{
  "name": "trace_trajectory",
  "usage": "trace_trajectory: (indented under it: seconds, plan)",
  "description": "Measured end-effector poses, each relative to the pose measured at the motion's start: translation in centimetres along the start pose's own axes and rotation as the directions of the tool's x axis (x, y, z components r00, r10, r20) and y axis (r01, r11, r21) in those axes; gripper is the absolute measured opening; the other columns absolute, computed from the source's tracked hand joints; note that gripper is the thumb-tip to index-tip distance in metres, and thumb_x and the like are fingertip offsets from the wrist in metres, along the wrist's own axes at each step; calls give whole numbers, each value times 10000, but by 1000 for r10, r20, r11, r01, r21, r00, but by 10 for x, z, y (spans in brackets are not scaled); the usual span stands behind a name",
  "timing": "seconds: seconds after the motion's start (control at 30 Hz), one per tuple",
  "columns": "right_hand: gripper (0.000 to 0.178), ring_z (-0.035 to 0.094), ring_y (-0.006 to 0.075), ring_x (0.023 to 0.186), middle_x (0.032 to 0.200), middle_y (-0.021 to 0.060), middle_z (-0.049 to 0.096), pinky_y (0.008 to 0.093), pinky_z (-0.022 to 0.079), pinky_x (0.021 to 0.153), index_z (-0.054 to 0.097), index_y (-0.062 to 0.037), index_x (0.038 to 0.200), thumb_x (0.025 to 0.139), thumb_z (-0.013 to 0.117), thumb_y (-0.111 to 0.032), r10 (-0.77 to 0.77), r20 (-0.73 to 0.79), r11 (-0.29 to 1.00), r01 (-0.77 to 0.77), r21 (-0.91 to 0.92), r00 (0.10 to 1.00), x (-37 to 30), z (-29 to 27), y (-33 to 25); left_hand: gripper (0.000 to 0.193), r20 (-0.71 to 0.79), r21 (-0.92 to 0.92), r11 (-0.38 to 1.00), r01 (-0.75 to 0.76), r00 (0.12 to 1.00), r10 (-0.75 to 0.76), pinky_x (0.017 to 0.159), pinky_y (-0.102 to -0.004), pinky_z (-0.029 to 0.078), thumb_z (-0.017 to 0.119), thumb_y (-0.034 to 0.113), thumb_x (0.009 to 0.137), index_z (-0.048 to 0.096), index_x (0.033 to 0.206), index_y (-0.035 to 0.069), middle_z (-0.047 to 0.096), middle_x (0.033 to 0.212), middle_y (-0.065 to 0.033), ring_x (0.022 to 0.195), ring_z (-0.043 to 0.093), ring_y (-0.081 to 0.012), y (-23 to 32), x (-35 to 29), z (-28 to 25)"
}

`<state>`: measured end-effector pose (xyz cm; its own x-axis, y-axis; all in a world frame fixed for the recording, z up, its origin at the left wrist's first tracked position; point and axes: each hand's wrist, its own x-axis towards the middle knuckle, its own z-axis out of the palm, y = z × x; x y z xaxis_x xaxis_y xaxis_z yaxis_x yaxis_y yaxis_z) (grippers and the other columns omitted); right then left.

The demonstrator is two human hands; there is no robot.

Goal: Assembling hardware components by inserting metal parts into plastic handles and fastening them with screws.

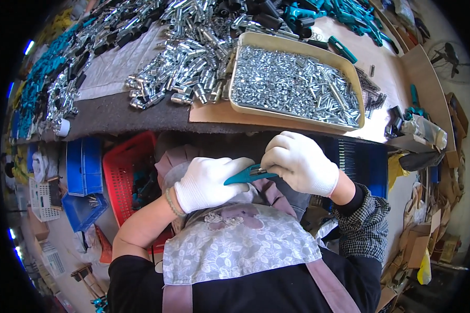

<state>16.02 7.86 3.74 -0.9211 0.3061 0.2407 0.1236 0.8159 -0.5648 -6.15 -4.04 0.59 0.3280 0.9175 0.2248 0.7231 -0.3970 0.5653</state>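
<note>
My left hand [212, 180], in a white knit glove, is closed around a teal slotted handle piece [251, 173] above my lap. The piece lies roughly level, its slotted end pointing right. At that end my right hand [296, 163], gloved the same way, has its fingers pinched together. A small metallic bit shows by those fingertips, too small to name. Beyond my hands, on the bench, stands a cream tray [357, 107] full of small metal pins [292, 83]. Left of the tray spreads a heap of shiny metal cylinder parts [193, 68].
Teal handles [357, 21] and black pieces lie at the back of the bench [136, 112]. Coil springs [371, 99] sit right of the tray. Below the bench edge, a red crate [117, 177] and blue bins [83, 167] stand at the left. Cardboard boxes [423, 235] are at the right.
</note>
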Motion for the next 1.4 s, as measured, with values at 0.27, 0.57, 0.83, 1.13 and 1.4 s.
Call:
trace_trajectory:
  seconds: [0.27, 0.57, 0.83, 1.13, 1.4]
  plan:
    - [71, 624, 279, 864, 878, 64, 633, 383, 510, 765, 690, -88, 851, 782, 708, -90, 106, -44, 991, -102, 86, 993, 8, 20, -5, 386, 81, 60, 997, 39, 996, -44, 610, -391, 549, 717, 316, 806, 667, 1118, 95, 682, 815, -112, 705, 690, -296, -12, -10, -4]
    - [95, 612, 273, 865, 876, 55, 632, 382, 503, 759, 695, -114, 851, 762, 723, -98, 20, -74, 997, -14, 80, 997, 10, 43, -5, 376, 125, 36, 995, 91, 988, -95, 636, -415, 559, 678, 352, 848, 650, 1147, 127, 692, 841, -112, 739, 693, -317, -10, -19, -10]
    - [125, 609, 262, 777, 791, 92, 577, 371, 494, 664, 637, -41, 842, 749, 627, -123, 125, 144, 810, -17, -586, 982, 16, 51, -54, 389, 81, 28, 996, 82, 993, -84, 628, -410, 557, 702, 351, 829, 646, 1139, 122, 690, 830, -105, 725, 694, -307, -10, -20, -3]
    - [439, 685, 325, 772, 801, 170, 694, 379, 545, 732, 717, -4, 974, 784, 727, -400, 369, 456, 901, -431, 37, 810, 24, 18, 7, 423, 86, 105, 994, -1, 996, -8, 598, -387, 531, 763, 272, 756, 655, 1131, 110, 634, 760, -88, 661, 668, -281, 0, -13, -6]
    - [428, 652, 228, 744, 809, 175, 684, 360, 507, 700, 683, 49, 1067, 835, 731, -307, 335, 582, 743, -588, 320, 741, 15, 28, 7, 451, 69, 142, 989, -44, 997, 35, 587, -370, 524, 768, 262, 749, 648, 1160, 120, 637, 777, -78, 660, 670, -262, 7, -13, -12]
